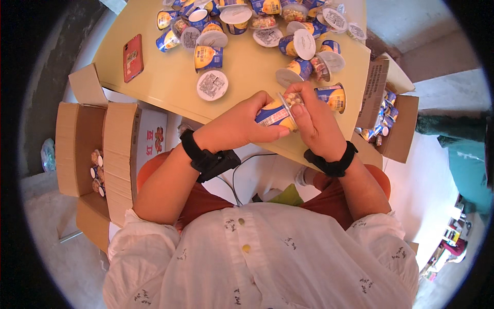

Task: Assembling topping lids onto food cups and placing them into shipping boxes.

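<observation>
Above the table's near edge, my left hand is closed around a blue and yellow snack cup, which lies tilted. My right hand grips a clear cup of mixed snack pieces against the blue cup's end, thumb and fingers wrapped around it. A pale rim shows between the two parts; whether they are fully joined I cannot tell. Just beyond my right hand another blue and yellow cup lies on its side. Black straps circle both wrists.
Several more cups crowd the far side of the yellow table. A red phone lies at its left. Open cardboard boxes holding cups stand left and right. A dark cable hangs under the table.
</observation>
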A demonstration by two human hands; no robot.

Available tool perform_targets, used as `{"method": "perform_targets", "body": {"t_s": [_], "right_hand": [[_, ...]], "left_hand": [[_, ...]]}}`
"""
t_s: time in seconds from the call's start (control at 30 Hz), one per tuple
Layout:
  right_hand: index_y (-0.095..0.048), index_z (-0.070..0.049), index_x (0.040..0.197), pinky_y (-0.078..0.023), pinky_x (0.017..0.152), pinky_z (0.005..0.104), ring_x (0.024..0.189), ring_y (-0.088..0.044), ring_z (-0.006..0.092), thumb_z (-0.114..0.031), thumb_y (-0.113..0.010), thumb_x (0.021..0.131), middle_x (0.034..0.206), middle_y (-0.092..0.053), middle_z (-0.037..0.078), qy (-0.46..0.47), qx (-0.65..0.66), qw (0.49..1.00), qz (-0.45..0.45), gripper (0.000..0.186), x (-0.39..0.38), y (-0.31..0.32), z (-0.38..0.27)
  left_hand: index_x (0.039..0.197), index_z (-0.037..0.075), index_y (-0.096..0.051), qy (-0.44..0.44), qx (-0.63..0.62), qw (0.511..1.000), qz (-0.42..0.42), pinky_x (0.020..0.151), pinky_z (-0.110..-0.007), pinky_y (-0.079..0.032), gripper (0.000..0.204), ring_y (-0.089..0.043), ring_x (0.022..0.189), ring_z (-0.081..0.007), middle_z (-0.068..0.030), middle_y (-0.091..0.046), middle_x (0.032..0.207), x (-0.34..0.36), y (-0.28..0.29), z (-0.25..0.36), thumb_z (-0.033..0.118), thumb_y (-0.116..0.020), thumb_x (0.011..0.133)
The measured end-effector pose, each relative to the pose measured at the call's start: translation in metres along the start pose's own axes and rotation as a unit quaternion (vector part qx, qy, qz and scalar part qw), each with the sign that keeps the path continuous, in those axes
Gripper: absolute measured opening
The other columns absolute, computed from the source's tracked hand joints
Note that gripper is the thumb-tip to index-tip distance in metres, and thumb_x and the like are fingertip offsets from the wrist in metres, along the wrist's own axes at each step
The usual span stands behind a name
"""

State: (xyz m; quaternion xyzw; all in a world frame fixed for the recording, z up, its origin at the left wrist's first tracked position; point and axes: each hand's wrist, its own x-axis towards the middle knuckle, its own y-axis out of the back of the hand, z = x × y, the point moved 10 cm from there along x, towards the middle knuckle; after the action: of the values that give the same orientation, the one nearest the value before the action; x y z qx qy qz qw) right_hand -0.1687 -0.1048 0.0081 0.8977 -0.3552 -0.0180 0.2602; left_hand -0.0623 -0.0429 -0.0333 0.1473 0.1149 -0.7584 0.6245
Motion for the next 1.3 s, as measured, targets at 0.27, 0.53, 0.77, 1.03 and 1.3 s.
{"method": "perform_targets", "body": {"t_s": [0.27, 0.53, 0.77, 1.03, 1.3], "right_hand": [[-0.045, -0.007, 0.122, -0.049, 0.067, 0.0496, 0.08, -0.065, 0.0466, -0.028, -0.05, 0.102, 0.086, -0.066, 0.024, 0.028, 0.001, 0.999, 0.015, 0.03, 0.003, -0.004, -0.003], [-0.046, -0.006, 0.122, -0.05, 0.065, 0.0479, 0.08, -0.066, 0.0462, -0.031, -0.052, 0.102, 0.084, -0.066, 0.024, 0.0, -0.01, 0.999, 0.032, 0.033, 0.007, -0.003, 0.004], [-0.049, -0.006, 0.119, -0.051, 0.065, 0.0476, 0.078, -0.068, 0.0437, -0.036, -0.06, 0.098, 0.084, -0.067, 0.022, 0.005, 0.006, 0.997, 0.083, 0.038, 0.008, 0.015, -0.002], [-0.045, -0.007, 0.124, -0.05, 0.066, 0.0524, 0.077, -0.065, 0.0468, -0.033, -0.052, 0.1, 0.085, -0.066, 0.025, -0.005, -0.047, 0.996, 0.079, 0.036, 0.003, 0.008, 0.0], [-0.043, -0.006, 0.124, -0.049, 0.069, 0.0497, 0.081, -0.064, 0.0479, -0.033, -0.043, 0.105, 0.09, -0.063, 0.026, 0.026, 0.016, 0.993, 0.112, 0.033, 0.002, 0.006, 0.002]], "left_hand": [[0.114, 0.002, -0.047, -0.099, 0.181, 0.975, 0.078, 0.079, -0.033, -0.051, 0.058, -0.061, 0.091, -0.0199, -0.0137, -0.06, 0.099, -0.002, 0.009, 0.02, 0.029, -0.084, 0.078], [0.12, 0.002, -0.046, -0.168, 0.224, 0.95, 0.136, 0.085, -0.037, -0.051, 0.06, -0.064, 0.096, -0.0305, -0.0173, -0.062, 0.109, -0.005, 0.011, 0.028, 0.022, -0.084, 0.079], [0.13, 0.007, -0.047, -0.059, -0.098, 0.992, 0.057, 0.078, -0.029, -0.05, 0.058, -0.06, 0.093, -0.0142, -0.0031, -0.061, 0.11, 0.006, 0.016, 0.008, 0.036, -0.078, 0.09], [0.125, 0.01, -0.049, -0.026, -0.11, 0.993, 0.015, 0.068, -0.019, -0.043, 0.053, -0.056, 0.084, -0.0067, 0.0001, -0.057, 0.096, 0.004, 0.007, 0.0, 0.04, -0.077, 0.091], [0.127, 0.006, -0.047, -0.184, 0.122, 0.968, 0.123, 0.089, -0.03, -0.049, 0.061, -0.056, 0.101, -0.0149, -0.006, -0.055, 0.112, -0.007, 0.014, 0.038, 0.026, -0.085, 0.083]]}}
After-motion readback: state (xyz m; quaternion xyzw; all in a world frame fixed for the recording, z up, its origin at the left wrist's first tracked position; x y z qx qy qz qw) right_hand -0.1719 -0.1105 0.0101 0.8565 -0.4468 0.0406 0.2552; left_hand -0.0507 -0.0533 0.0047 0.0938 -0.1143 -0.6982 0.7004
